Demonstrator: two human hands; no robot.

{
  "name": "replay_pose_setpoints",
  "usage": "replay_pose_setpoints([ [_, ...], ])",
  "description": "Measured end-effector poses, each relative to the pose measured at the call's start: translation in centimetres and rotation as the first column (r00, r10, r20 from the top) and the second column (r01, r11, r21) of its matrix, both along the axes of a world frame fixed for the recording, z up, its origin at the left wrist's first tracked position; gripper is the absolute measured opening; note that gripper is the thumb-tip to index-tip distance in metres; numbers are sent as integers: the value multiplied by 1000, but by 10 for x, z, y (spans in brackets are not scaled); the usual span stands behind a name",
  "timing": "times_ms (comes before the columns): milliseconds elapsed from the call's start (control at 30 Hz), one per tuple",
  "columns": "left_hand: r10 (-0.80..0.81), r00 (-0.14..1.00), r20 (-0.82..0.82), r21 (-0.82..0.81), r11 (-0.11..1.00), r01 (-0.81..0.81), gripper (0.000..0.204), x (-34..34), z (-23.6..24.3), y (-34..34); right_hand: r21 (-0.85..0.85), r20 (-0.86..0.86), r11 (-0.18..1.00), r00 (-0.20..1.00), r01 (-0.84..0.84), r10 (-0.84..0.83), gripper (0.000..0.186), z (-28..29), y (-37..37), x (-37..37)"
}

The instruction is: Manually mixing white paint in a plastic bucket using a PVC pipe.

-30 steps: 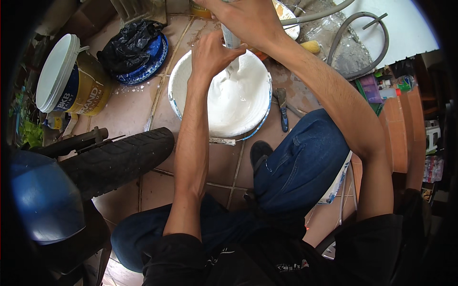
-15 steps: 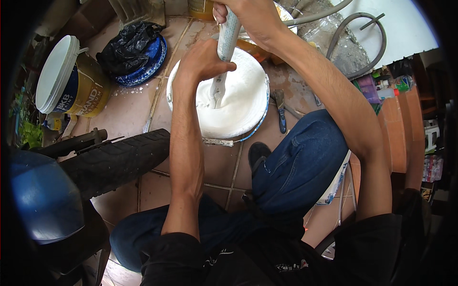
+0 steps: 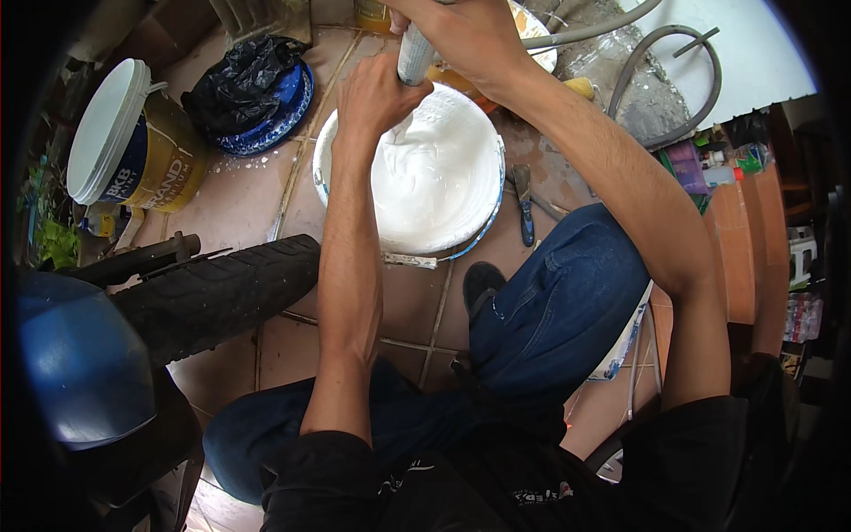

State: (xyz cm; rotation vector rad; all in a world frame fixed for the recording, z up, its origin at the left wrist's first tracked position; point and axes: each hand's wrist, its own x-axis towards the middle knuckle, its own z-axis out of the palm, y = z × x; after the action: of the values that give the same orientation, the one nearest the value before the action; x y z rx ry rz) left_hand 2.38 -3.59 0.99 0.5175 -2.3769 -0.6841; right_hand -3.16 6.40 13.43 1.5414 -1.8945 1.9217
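While thick white paint (image 3: 434, 191) lies in a round white plastic bucket (image 3: 322, 164), a pale grey cylindrical pipe (image 3: 414, 60) slants above it, its lower end hard to make out. The left hand (image 3: 377, 96) curls closed around the pipe; the right hand (image 3: 465, 40) wraps it higher, fingers partly out of view. Rightward lies a blue-handled metal scraper (image 3: 526, 213); leftward, a crumpled black plastic bag (image 3: 235, 89) rests on a round blue lid (image 3: 292, 111).

white lettering (image 3: 174, 181) on blue-and-gold bucket (image 3: 149, 144), small print (image 3: 542, 496) on black shirt (image 3: 479, 479)
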Motion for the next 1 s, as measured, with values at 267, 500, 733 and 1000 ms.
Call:
replay_pose_setpoints([
  [267,-320,887,333,174,945,275,43,18,24,-6,123,443,972,887,-200,126,31,9,5,-2],
  [500,-318,927,199,170,943,287,52,-10,1,16,138,131,982,980,129,-147,31,16,6,-4],
  [733,-154,985,-82,47,986,159,47,-13,-12,9,18,-124,998,990,63,-60,33,6,4,2],
  [1000,-214,917,337,80,977,199,45,19,24,-14,120,160,984,981,-131,111,34,4,1,-3],
])
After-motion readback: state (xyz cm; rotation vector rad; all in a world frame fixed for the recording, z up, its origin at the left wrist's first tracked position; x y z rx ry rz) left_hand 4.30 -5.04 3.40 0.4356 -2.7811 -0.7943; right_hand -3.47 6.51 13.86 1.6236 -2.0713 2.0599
